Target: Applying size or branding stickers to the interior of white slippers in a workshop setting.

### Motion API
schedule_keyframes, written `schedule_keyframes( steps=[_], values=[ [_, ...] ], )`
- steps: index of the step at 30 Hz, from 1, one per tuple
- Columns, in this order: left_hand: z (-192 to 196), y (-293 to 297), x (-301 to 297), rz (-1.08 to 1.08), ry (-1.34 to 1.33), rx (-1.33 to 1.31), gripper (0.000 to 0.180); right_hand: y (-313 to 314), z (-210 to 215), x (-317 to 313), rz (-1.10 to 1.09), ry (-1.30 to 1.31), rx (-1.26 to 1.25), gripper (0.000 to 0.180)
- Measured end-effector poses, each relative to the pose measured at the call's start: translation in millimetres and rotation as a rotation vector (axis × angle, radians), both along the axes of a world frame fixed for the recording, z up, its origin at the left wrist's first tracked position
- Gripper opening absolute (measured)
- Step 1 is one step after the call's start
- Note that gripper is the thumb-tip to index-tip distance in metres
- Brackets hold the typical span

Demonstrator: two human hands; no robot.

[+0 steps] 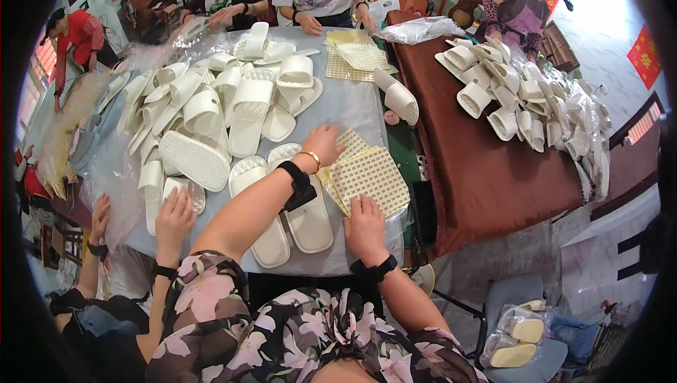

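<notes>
Yellowish sheets covered in rows of small dark labels (pixel 374 178) lie fanned on the table in front of me. My right hand (pixel 365 226) rests on their near edge, fingers stretched out. Across the sheets' far left corner reaches my left hand (pixel 324 144), wearing a gold bangle; its fingers are blurred, and whether they pinch anything is unclear. Under my left forearm a pair of white slide sandals (pixel 310 228) lies side by side, partly covered by the arm. A big heap of white slides (pixel 250 104) spreads to the left and beyond.
More label sheets (pixel 356 55) lie at the far side, near a co-worker's hands. A lone slide (pixel 400 101) sits by the table's right edge. The brown-covered table (pixel 486 192) bears another slide heap (pixel 522 94). A co-worker's hand (pixel 175 217) touches a slide at left.
</notes>
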State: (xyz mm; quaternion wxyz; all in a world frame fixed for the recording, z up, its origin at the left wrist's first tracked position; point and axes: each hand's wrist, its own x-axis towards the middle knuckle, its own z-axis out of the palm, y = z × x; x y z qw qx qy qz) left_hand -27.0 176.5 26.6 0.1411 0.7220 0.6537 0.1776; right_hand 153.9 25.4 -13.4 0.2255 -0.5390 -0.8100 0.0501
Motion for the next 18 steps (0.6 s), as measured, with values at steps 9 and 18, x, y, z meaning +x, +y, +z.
schedule_keyframes(
  steps=[9, 18],
  values=[
    [-15, -139, 29, -0.182, 0.039, 0.343, 0.043, 43, 15, 53, 0.090, 0.263, -0.068, 0.029],
    [-39, -168, 32, -0.282, 0.053, 0.264, 0.049, 59, 28, 46, 0.162, 0.111, -0.295, 0.024]
  ],
)
